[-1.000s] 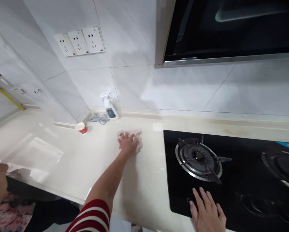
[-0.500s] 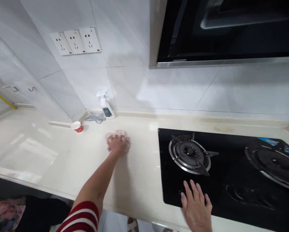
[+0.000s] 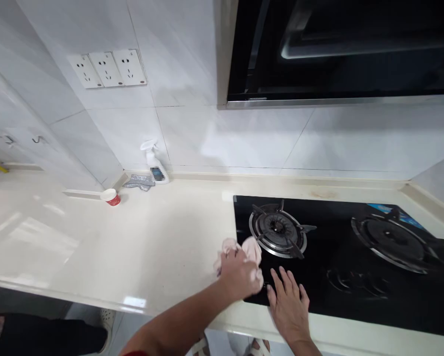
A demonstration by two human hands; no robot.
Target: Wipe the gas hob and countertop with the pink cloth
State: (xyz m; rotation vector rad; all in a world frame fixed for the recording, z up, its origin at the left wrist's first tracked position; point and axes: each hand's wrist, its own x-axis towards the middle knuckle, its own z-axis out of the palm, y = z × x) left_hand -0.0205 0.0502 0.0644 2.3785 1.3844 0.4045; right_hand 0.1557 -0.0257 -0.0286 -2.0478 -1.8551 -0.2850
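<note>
My left hand [image 3: 238,274] is closed over a crumpled pale pink cloth [image 3: 252,249]. The cloth lies against the left edge of the black gas stove [image 3: 340,232], partly over the cream countertop [image 3: 177,247]. Part of the cloth is hidden under my fingers. Just to the right, my right hand [image 3: 289,301] rests flat with spread fingers on the stove's front edge, holding nothing. In front of both hands is the left burner [image 3: 278,228], with its metal ring and pan supports.
At the wall stand a white spray bottle [image 3: 155,165] and a folded grey cloth [image 3: 139,182]. A red and white paper cup [image 3: 111,197] is left of them. A dark range hood [image 3: 340,54] overhangs the stove. Another person's leg [image 3: 51,333] shows at lower left.
My left hand has slid the cloth right and toward me, from mid-counter to the stove's left edge. My right hand stays on the stove's front edge. The view has shifted slightly right.
</note>
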